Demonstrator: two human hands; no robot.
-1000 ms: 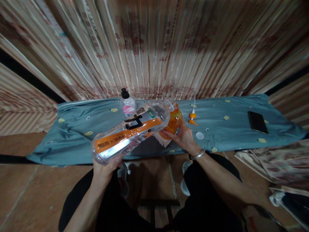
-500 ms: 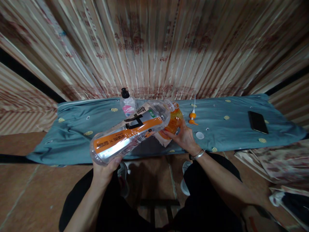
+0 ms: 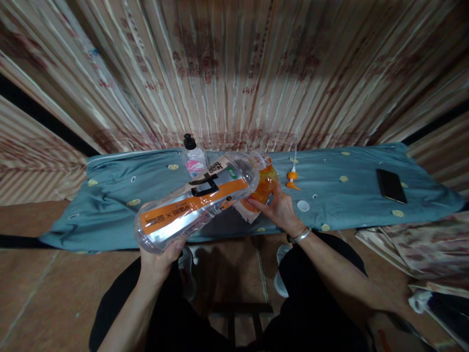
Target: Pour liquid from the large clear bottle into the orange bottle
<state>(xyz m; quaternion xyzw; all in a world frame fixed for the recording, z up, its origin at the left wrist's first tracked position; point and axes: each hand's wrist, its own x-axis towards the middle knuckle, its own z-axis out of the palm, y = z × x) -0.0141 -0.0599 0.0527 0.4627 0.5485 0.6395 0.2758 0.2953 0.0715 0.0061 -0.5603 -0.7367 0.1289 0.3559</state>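
My left hand [image 3: 159, 261] is wrapped round the base of a large clear bottle [image 3: 198, 200] with an orange and silver label. The bottle is tilted, its neck pointing right and up, over the top of an orange bottle [image 3: 266, 183]. My right hand [image 3: 280, 210] grips that orange bottle. Whether the two mouths touch, I cannot tell. Under the orange bottle lies a pale paper or cloth [image 3: 249, 213]. An orange pump head [image 3: 292, 178] with a clear tube lies to the right, near a small white round cap [image 3: 303, 206].
A clear bottle with a black top [image 3: 194, 159] stands behind the large bottle. A black phone [image 3: 392, 186] lies at the right on the blue cloth [image 3: 351, 195]. Beyond it hangs a striped curtain [image 3: 234, 73]. Below are my legs and a dark stool [image 3: 242, 308].
The large bottle's base has shifted very slightly left and down with my left hand. My right hand and the orange bottle have hardly moved.
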